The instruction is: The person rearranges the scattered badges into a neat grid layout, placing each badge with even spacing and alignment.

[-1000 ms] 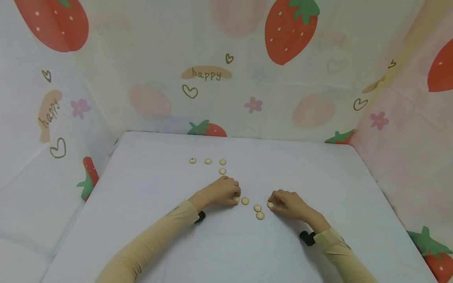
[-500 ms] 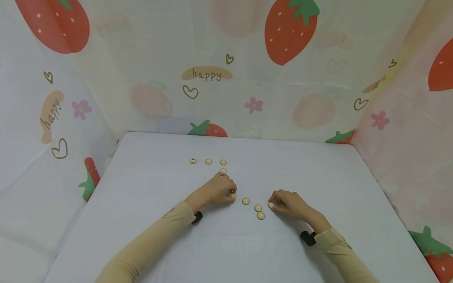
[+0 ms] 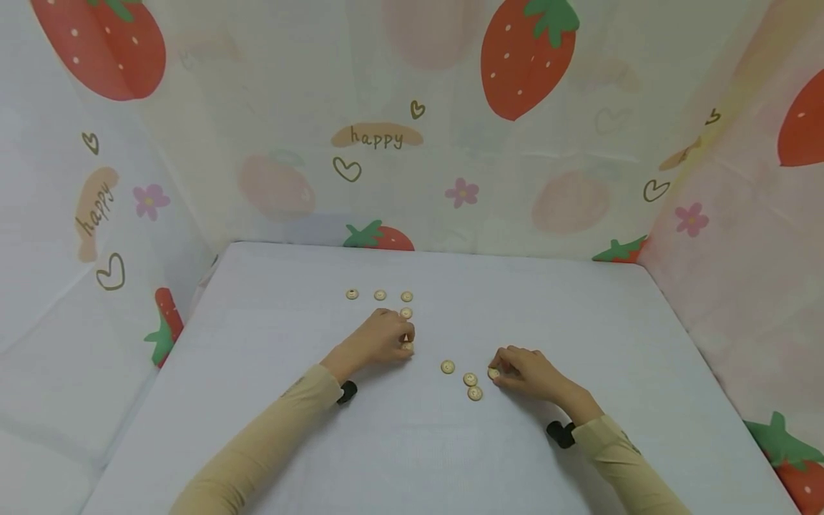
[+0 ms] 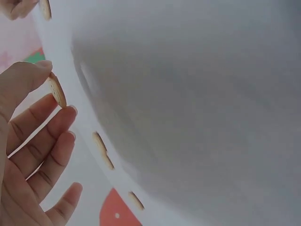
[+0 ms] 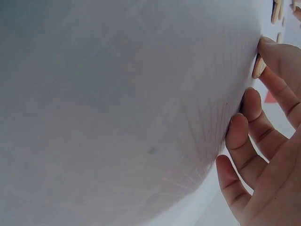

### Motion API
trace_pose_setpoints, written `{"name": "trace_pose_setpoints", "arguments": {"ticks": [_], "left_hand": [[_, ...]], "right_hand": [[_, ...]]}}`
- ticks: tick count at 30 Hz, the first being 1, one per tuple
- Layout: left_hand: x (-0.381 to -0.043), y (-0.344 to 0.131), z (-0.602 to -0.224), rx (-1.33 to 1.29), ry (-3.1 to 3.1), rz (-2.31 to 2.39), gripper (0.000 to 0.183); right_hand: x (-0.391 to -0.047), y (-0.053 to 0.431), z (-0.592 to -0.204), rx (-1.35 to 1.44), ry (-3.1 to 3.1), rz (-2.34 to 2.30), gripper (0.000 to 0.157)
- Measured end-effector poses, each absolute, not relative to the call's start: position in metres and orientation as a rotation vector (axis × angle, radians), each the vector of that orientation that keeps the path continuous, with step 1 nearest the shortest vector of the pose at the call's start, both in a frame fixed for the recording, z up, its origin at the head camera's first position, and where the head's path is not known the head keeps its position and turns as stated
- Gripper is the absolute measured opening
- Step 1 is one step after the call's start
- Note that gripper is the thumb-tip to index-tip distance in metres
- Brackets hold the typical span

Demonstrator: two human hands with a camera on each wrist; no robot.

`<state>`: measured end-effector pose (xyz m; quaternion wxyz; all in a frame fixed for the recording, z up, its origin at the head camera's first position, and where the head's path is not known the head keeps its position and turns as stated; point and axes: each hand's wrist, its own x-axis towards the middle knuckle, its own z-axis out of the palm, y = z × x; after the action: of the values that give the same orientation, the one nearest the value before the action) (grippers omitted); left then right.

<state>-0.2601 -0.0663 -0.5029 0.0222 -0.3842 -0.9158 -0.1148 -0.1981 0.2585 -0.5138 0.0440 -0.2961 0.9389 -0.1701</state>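
Between thumb and fingertips my left hand (image 3: 378, 337) pinches a round wooden button (image 3: 408, 347); in the left wrist view this button (image 4: 57, 90) is tilted on edge, the other fingers loosely bent. Just above that hand lies a single button (image 3: 406, 313), below a row of three whose right end is another button (image 3: 407, 296). My right hand (image 3: 529, 375) pinches a button (image 3: 493, 373) at the table surface; the right wrist view shows that button (image 5: 258, 67) between thumb and index finger. Left of it, two buttons touch, the upper button (image 3: 471, 379) and the lower button (image 3: 475, 393).
A lone button (image 3: 447, 367) lies between the hands. The white tabletop (image 3: 412, 458) ends at a strawberry-printed curtain (image 3: 380, 193) behind and at both sides. Dark wrist cameras, such as the right one (image 3: 561, 434), hang under the wrists near the surface.
My left hand has moved left and away from me with its button, from beside the lone button to just below the column under the row. My right hand has stayed in place.
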Motion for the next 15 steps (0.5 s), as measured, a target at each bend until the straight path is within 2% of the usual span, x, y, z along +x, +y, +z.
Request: {"name": "trace_pose_setpoints", "arguments": {"ticks": [15], "left_hand": [[-0.273,-0.092,-0.500,-0.943,-2.910,-0.354,0.014]], "right_hand": [[-0.197,0.258,-0.513,-0.909,2.874,-0.538,0.016]]}}
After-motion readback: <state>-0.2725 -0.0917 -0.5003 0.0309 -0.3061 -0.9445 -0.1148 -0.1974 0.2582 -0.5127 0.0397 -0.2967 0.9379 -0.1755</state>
